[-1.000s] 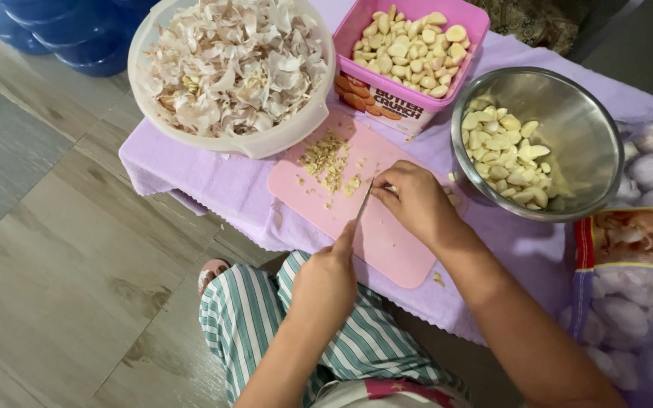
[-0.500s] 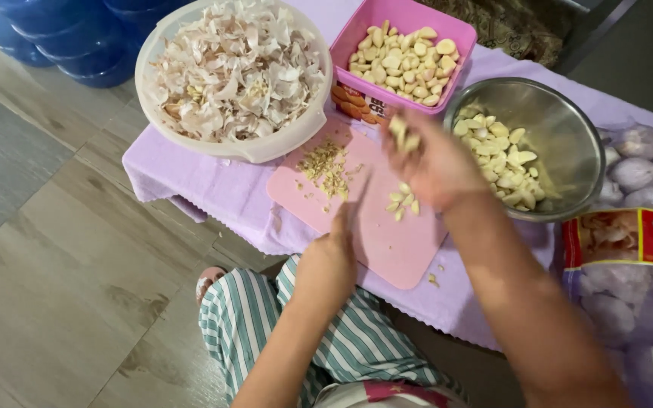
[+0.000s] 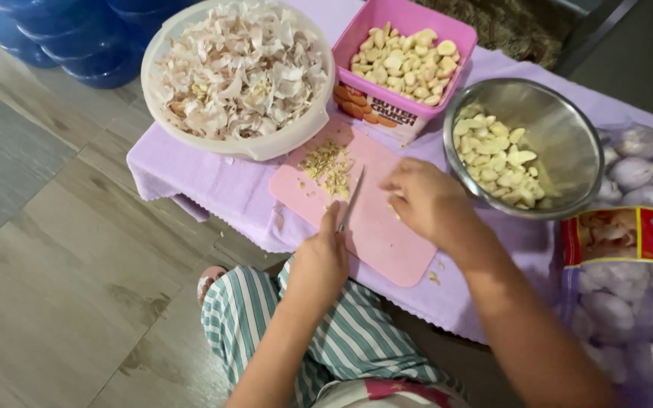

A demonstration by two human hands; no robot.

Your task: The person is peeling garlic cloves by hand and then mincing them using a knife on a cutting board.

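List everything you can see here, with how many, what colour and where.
cutting board: one, pink, on the cloth in front of the person
chopped garlic: one small pile, pale yellow, far left part of the board
knife: one, silver blade, over the board
white bowl: one, full of garlic skins, far left
pink tub: one, holding peeled cloves, far centre
steel bowl: one, silver, peeled cloves inside, right
bags of garlic bulbs: clear with a red label, far right; count unclear
cloth: one, lilac, covering the low table
blue containers: several, top left on the floor
left hand: grip shut on the knife
right hand: on the board beside the blade
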